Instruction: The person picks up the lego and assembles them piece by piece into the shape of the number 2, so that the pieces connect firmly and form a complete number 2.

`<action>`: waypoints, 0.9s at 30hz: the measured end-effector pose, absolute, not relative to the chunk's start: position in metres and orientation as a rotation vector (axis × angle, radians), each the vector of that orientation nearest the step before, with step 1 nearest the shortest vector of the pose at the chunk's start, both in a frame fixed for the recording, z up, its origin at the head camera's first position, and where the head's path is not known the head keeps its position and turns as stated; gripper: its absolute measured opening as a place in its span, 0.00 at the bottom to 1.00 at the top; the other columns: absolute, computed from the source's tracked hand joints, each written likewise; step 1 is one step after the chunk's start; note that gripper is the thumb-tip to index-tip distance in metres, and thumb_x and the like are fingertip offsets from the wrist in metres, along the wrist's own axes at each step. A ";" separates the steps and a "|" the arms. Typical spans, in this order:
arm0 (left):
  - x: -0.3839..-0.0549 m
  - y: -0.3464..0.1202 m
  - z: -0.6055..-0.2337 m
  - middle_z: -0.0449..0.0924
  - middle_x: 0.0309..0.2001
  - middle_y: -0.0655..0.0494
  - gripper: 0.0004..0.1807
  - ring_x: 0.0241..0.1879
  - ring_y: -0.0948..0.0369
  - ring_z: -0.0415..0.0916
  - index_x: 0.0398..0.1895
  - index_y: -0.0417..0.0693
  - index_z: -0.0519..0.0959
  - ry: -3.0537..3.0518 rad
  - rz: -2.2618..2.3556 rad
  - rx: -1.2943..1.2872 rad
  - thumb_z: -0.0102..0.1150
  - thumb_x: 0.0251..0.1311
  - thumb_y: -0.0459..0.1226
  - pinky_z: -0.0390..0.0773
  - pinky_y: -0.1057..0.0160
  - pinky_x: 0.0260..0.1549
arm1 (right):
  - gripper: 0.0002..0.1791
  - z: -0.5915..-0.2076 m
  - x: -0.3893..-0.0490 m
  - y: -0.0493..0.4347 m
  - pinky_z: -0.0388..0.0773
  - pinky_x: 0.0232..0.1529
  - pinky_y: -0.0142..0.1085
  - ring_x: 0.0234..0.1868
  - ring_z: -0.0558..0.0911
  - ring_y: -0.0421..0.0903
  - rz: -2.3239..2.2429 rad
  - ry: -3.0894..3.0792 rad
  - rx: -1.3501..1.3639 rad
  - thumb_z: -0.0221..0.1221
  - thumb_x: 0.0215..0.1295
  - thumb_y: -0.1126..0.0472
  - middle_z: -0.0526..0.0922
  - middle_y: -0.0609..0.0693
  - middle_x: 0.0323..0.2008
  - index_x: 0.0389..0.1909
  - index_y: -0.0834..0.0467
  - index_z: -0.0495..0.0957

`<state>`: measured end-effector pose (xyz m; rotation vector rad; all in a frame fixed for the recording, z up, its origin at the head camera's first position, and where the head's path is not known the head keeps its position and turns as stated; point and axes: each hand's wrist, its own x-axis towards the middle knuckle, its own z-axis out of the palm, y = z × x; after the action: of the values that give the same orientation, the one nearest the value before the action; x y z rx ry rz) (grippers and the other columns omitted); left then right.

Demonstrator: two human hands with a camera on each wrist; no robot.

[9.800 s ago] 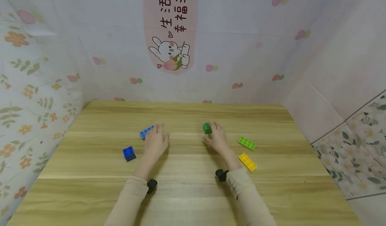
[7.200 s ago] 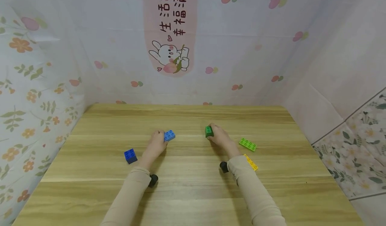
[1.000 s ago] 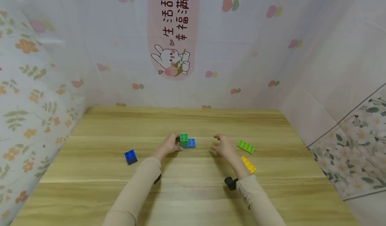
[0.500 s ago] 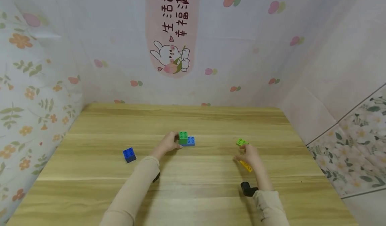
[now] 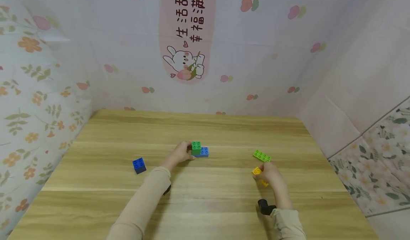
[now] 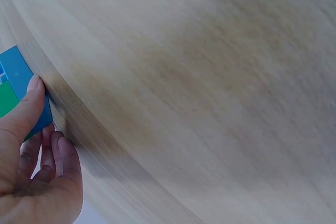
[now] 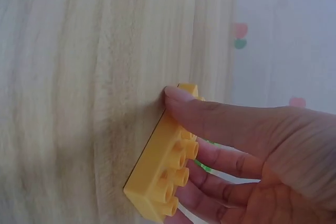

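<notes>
In the head view my left hand point(image 5: 182, 152) holds the left end of a light blue building brick point(image 5: 205, 152). On that end sits a green building brick point(image 5: 196, 148). The left wrist view has my thumb against the blue brick's side point(image 6: 20, 71), with the green brick point(image 6: 7, 99) partly behind the thumb. My right hand point(image 5: 271, 173) pinches a yellow building brick point(image 5: 256, 171) near its far end. Seen from the right wrist, the thumb lies along one side of the yellow brick point(image 7: 153, 163), its studs facing the palm; the other fingers are partly hidden behind it.
Just beyond my right hand lies a lime green brick point(image 5: 261, 156), flat on the wooden table point(image 5: 205, 204). A dark blue brick point(image 5: 139, 165) stands to the left of my left forearm. Patterned cloth point(image 5: 128, 48) hangs behind the table's far edge.
Earlier, the green and light blue bricks lay apart; now the green one sits on the blue. Over the last second my right hand moved right and took hold of the yellow brick; my left stayed put.
</notes>
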<state>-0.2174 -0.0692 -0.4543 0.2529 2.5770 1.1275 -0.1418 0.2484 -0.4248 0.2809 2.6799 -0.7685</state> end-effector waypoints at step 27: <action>-0.214 -0.069 -0.453 0.76 0.47 0.41 0.23 0.53 0.49 0.71 0.48 0.30 0.73 2.582 1.165 0.238 0.66 0.46 0.28 0.67 0.55 0.59 | 0.20 -0.400 -0.170 0.205 0.74 0.29 0.35 0.33 0.74 0.49 -0.704 2.800 0.094 0.65 0.51 0.63 0.75 0.61 0.34 0.39 0.71 0.70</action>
<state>-0.2138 -0.0686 -0.4532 0.2380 2.5819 1.1652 -0.1696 0.2045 -0.4000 0.0943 2.7995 -0.7042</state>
